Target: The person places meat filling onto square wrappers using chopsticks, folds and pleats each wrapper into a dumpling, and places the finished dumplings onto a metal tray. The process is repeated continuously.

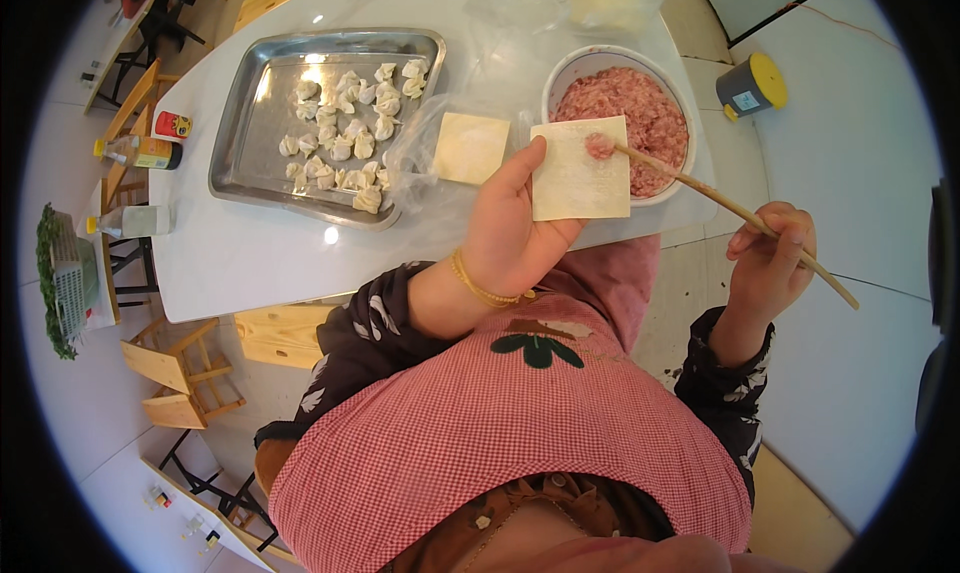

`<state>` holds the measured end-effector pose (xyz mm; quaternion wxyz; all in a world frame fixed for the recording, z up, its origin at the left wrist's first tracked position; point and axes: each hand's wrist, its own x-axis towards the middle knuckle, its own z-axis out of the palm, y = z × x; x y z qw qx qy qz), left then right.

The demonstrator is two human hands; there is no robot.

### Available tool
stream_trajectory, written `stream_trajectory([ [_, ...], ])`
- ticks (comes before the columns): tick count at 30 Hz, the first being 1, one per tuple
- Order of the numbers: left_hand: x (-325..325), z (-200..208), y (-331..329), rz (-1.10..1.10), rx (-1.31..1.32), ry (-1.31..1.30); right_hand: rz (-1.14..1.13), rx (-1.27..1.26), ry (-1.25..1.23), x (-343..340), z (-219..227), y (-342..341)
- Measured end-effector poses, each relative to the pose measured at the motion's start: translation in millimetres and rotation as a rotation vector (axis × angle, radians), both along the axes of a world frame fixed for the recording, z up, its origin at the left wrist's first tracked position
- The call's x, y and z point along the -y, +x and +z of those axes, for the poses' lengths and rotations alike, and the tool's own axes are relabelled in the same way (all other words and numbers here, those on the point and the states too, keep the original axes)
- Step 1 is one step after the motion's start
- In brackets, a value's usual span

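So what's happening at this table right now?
A person is filling dumpling wrappers. The left hand holds a square wrapper flat on its fingers, while the right hand uses a chopstick to press a small dab of minced meat onto it. A bowl of minced meat sits just behind, a stack of wrappers lies on plastic beside it, and a metal tray already holds many folded dumplings.
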<state>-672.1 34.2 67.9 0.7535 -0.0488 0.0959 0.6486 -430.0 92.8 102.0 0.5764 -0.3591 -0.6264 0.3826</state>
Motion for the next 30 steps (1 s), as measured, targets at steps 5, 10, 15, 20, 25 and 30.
stream_trajectory([
  [5,0,3,1,0.054,-0.043,0.007,-0.056,-0.154,-0.092,1,-5,-14],
  [10,1,4,4,0.04,-0.011,0.059,-0.021,-0.377,-0.317,8,-30,-35],
  [15,0,1,9,0.05,0.04,0.142,-0.023,-0.553,-0.503,19,-54,-48],
  [20,-1,0,4,0.026,0.026,0.049,0.016,-0.292,-0.232,29,-57,-41],
  [25,0,-4,-1,-0.006,0.112,0.077,0.061,-0.139,-0.051,30,-55,-28],
  [30,-1,-9,-5,0.012,0.167,0.151,0.015,-0.078,0.058,24,-47,-13],
])
